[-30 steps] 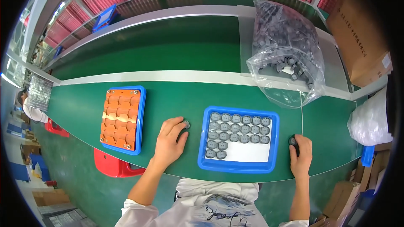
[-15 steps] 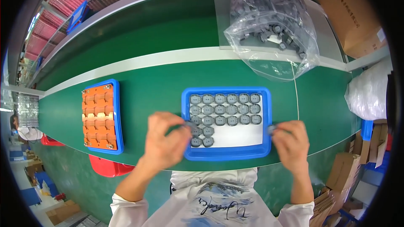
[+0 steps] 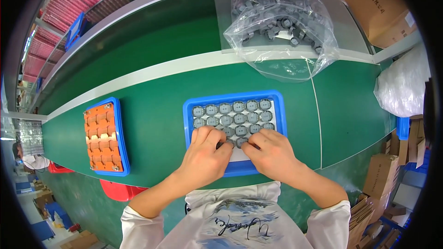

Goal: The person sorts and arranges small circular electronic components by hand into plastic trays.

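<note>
A blue tray (image 3: 280, 110) with a white bottom stands in front of me, bearing rows of small grey rounded-square plastic parts (image 3: 238, 106). Both my hands are over its near half, fingertips close together. My left hand (image 3: 207, 150) is closed in a pinch at a dark grey part, mostly covered by the fingers. With thumb and fingers bent, my right hand (image 3: 273, 153) pinches a grey plastic part (image 3: 241, 142) at the end of a near row. My hands hide the tray's lower left and right parts.
On the left, an orange slotted fixture (image 3: 102, 138) lies in another blue tray (image 3: 121, 143). An open clear plastic bag (image 3: 281, 41) of loose grey parts sits at the back. A cardboard box (image 3: 369, 9) stands back right; a red stool (image 3: 121, 190) is below the table edge.
Both hands have come inward over the tray, the right one from beyond its right edge with a grey part. The whole view has shifted slightly, so the tray sits further left.
</note>
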Motion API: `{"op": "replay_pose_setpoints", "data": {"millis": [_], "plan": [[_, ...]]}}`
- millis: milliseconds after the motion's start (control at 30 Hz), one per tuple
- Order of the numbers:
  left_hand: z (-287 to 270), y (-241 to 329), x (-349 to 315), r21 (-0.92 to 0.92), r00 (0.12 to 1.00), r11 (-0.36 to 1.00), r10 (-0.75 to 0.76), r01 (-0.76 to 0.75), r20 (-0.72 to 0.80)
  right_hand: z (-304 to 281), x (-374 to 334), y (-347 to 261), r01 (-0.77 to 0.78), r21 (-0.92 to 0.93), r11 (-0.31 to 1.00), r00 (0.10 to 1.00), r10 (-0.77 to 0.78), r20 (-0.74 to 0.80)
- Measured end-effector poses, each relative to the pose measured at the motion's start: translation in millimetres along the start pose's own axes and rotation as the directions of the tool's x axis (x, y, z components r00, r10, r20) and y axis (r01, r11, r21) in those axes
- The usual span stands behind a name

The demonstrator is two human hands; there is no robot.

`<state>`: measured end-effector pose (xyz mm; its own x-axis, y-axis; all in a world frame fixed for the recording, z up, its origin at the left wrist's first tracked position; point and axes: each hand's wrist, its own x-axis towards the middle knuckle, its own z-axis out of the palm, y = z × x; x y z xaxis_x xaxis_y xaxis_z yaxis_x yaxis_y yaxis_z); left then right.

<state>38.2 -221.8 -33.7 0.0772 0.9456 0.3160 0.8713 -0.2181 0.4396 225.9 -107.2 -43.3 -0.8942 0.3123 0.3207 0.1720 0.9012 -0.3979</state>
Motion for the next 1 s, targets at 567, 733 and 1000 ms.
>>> {"op": "replay_pose_setpoints", "data": {"millis": [567, 733, 1000], "plan": [[22.8, -41.1, 197.4, -0.07, 0.984, 0.995, 0.063, -0.076, -0.165, -58.3, 80.4, 192.5, -0.517, -0.104, 0.849, 0.807, 0.443, -0.391], [94.2, -74.7, 256.4, 0.354, 0.991, 0.935, 0.08, -0.038, -0.105, -5.0, 68.5, 208.3, -0.397, -0.026, 0.918, 0.773, 0.318, -0.549], [75.4, -61.9, 237.7, 0.19, 0.978, 0.978, 0.124, -0.092, -0.166, -20.0, 52.0, 197.8, -0.323, 0.102, 0.941, 0.826, 0.333, -0.454]]}}
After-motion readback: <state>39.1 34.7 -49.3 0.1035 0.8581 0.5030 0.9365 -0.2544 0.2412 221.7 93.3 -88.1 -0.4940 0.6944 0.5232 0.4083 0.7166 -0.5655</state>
